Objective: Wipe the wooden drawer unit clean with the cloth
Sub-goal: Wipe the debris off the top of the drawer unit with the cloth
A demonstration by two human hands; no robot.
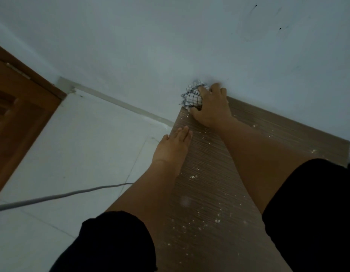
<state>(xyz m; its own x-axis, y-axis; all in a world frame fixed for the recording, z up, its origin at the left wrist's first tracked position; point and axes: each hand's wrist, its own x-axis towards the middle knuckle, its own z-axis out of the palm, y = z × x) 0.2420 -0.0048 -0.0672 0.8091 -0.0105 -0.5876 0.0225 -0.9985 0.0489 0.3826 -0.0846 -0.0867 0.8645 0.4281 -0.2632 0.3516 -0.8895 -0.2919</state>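
Pale wall (170,46) fills the far side, and the wooden drawer unit (209,193) stands pushed up against it, its striped brown top running away from me and sprinkled with white crumbs (193,176) of dust. My right hand (211,107) is at the far left corner of that top, right by the wall, fingers curled round the bunched checked cloth (191,96), which hangs partly over the corner. My left hand (173,147) lies flat on the left edge of the top, nearer me, fingers straight and together, holding nothing. Both my forearms stretch over the top, in black sleeves (115,242). Off to the left, below, is the white tiled floor (82,144) with a grey cable (52,197) trailing across it, passing behind my left arm. A brown wooden door (17,114) stands at the far left, beside the skirting (121,102).
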